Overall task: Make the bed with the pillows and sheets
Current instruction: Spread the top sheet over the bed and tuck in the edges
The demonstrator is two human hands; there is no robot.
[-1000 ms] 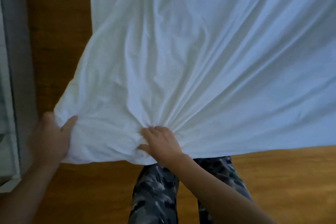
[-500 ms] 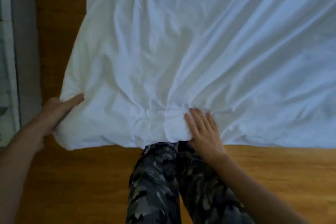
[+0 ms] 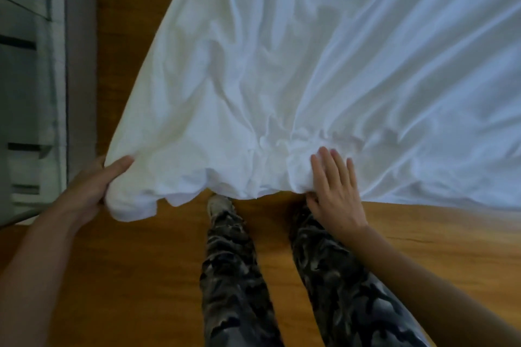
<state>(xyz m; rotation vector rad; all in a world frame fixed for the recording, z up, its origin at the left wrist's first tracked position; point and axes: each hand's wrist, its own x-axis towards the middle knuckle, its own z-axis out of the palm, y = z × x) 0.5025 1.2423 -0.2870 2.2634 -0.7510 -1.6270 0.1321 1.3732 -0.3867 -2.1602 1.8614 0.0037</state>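
Sheet (image 3: 310,65) is spread over the bed but pretty wrinkled, its corner gripped by the left hand (image 3: 90,189) and edge pressed flat by the right hand (image 3: 334,189), so tucking, smoothing and pillows are probably left.

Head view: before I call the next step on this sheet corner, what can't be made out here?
- Mattress and bed frame: hidden under the white sheet.
- Pillows: none in view; the bed runs off the top and right edges.
- Left hand fingers: behind the sheet corner it grips; only the thumb shows.
- Right hand thumb: tucked under the hem, fingers flat on top.
- Feet: partly covered by the hanging hem.
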